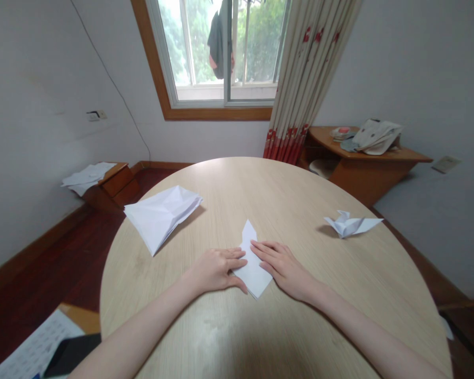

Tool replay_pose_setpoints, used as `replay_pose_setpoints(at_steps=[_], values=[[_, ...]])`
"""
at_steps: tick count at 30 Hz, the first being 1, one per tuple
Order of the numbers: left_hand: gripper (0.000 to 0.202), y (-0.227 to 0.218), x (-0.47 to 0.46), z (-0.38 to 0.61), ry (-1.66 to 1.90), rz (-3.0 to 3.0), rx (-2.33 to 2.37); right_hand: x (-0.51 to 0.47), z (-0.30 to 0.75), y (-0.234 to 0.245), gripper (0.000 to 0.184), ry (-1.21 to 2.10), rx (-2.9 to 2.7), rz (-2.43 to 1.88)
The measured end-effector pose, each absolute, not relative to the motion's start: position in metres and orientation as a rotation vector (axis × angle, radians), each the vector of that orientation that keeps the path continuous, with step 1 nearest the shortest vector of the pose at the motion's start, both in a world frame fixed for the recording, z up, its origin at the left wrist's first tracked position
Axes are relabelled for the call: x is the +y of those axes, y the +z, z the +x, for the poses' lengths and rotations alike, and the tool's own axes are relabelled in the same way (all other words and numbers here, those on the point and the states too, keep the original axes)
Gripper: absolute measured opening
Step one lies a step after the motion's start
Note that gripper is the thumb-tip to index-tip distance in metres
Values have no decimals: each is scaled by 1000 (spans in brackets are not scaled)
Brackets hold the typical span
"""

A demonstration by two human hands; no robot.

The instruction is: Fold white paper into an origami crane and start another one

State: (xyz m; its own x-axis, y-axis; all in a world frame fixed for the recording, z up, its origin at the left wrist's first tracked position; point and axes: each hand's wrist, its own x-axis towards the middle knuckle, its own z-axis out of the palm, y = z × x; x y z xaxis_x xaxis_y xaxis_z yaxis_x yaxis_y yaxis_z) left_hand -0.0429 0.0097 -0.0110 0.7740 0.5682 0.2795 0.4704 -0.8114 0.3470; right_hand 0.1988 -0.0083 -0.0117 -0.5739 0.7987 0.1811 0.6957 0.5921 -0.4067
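Note:
A white sheet of paper folded into a narrow kite shape (254, 275) lies flat on the round wooden table (245, 179), its slim point facing away from me. My left hand (223, 268) rests on its left edge, fingers stretched out and thumb apart near the lower side. From the other side, my right hand (282, 266) lies flat with extended fingers along the paper's right edge. Both hands press on the paper without gripping it. Parts of its two side edges are hidden under the fingers.
A stack of creased white paper (161, 210) sits at the table's left. A folded paper crane (347, 225) stands at the right. Beyond the table are a wooden desk (379, 158) holding a cloth bag, and a low cabinet (118, 184). A black phone-like object (69, 353) lies lower left.

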Motion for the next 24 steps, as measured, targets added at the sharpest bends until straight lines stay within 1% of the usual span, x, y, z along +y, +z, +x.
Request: replay_pose_setpoints(at_steps=[9, 15, 21, 24], values=[[29, 3, 3, -42, 570, 2767, 772, -11, 199, -11, 43, 522, -2428, -1167], [39, 3, 0, -37, 525, 2811, 823, -11, 202, -13, 49, 624, -2357, -1209], [39, -4, 5, -37, 565, 2663, 919, -12, 204, -8, 65, 640, -2396, -1160], [35, -5, 5, -37, 622, 2599, 934, -13, 202, -6, 69, 616, -2402, -1163]])
